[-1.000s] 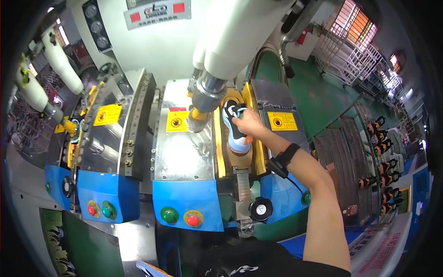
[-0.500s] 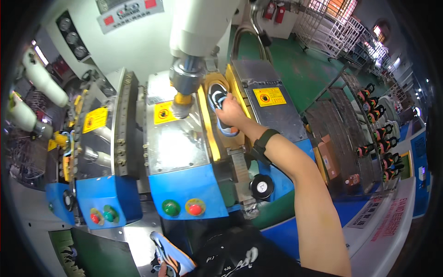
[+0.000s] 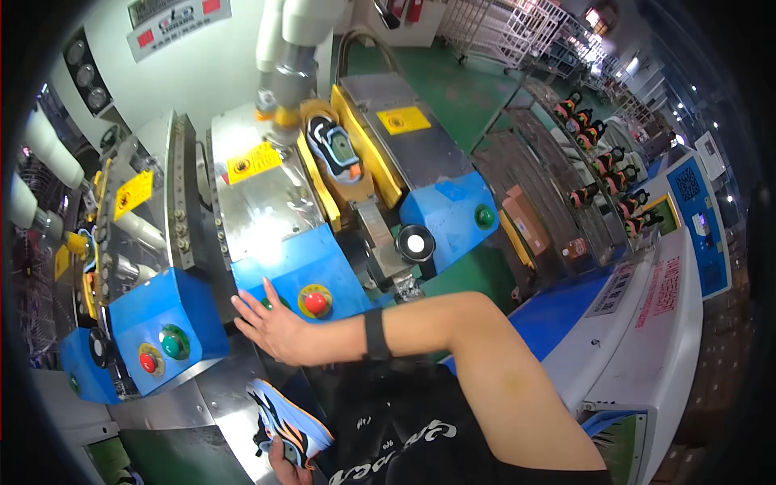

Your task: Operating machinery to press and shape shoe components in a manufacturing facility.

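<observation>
At the lower edge my left hand (image 3: 287, 467) is closed on a light-blue, black and orange sneaker (image 3: 297, 422). My right hand (image 3: 281, 325), fingers spread and holding nothing, lies across the blue front panel (image 3: 343, 275) of the middle machine. Its fingers partly cover a green button (image 3: 273, 305); whether they press it I cannot tell. Beside it a red button (image 3: 316, 303) shows. Farther off, another sneaker (image 3: 332, 148) sits in the machine between two yellow side pads (image 3: 368, 145), apart from both hands.
A white robot arm (image 3: 299, 32) hangs above the machine beside the seated sneaker. A second machine (image 3: 166, 331) stands at the left. Black knob (image 3: 415, 243) projects at the right front. Several black-and-orange shoes (image 3: 606, 162) line a rack at the right.
My right hand has left the sneaker in the machine and moved left and nearer, to the buttons. The view has shifted. The sneaker in my left hand stays held low.
</observation>
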`<state>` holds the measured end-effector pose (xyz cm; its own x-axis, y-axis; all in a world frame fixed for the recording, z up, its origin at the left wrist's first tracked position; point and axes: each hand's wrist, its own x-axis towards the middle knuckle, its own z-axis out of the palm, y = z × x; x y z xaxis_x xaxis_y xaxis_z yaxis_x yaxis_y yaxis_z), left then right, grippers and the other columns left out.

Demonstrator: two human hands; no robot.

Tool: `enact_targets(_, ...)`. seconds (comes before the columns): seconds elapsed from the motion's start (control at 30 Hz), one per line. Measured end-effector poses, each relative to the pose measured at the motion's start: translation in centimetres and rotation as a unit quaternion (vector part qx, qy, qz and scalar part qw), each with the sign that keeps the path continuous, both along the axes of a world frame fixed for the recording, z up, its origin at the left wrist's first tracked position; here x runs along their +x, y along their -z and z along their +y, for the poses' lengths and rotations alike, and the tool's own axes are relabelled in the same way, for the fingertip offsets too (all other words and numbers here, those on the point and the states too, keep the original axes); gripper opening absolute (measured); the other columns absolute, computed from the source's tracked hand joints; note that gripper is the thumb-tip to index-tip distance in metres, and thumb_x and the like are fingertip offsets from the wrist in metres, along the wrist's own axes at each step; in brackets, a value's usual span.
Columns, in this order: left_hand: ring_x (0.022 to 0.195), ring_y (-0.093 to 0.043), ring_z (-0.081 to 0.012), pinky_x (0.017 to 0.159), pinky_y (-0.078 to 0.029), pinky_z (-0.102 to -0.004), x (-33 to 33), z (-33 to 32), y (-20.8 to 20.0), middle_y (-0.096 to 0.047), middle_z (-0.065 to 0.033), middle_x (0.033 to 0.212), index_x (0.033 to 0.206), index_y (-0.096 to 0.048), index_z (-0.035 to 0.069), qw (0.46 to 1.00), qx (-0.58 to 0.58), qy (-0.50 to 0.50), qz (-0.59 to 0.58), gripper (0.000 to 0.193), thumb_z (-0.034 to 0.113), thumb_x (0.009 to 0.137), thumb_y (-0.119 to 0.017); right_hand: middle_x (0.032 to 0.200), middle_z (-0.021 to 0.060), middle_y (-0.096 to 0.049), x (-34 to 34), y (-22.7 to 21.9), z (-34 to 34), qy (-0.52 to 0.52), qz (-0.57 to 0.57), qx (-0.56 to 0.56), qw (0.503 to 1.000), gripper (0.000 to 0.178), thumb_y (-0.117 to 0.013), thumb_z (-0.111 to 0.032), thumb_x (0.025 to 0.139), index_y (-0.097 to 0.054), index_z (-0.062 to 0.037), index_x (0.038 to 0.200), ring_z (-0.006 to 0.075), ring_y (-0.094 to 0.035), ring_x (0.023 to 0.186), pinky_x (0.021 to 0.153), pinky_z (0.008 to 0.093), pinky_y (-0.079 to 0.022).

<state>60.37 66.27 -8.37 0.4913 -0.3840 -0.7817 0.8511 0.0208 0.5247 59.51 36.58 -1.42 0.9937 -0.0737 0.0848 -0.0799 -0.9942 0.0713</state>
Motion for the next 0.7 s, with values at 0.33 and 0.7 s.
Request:
enact_targets(0.33, 0.083, -0.066, -0.0249, 0.07, -0.057, -0.0402, -2.5, 3.2, -1.2, -0.064, -0.0124, 0.104, 0.117, -0.053, 0.002, 0.999, 0.031, -0.005, -0.028, 0.034, 0.017, 0.087, -0.06, 0.123, 0.0199, -0.047, -7.8, 4.2, 16.4, -0.253, -0.008, 0.484, 0.838, 0.059, -0.064, -0.016, 0.078, -0.038, 0.0018, 0.128, 0.0343, -0.045, 0.117, 0.097, 0.0481, -0.033)
enact_targets(0.7, 0.081, -0.065, -0.024, 0.07, -0.056, -0.0393, 1.4, 4.5, -3.0, -0.064, -0.0122, 0.102, 0.116, -0.054, 0.002, 0.992, -0.01, 0.068, -0.106, 0.034, 0.015, 0.085, -0.061, 0.093, 0.0252, -0.062, -6.1, 1.7, 21.1, -0.234, 0.111, 0.542, 0.799, 0.039, -0.059, -0.029, 0.084, -0.056, -0.0005, 0.11, 0.0431, -0.058, 0.087, 0.074, 0.0465, -0.048)
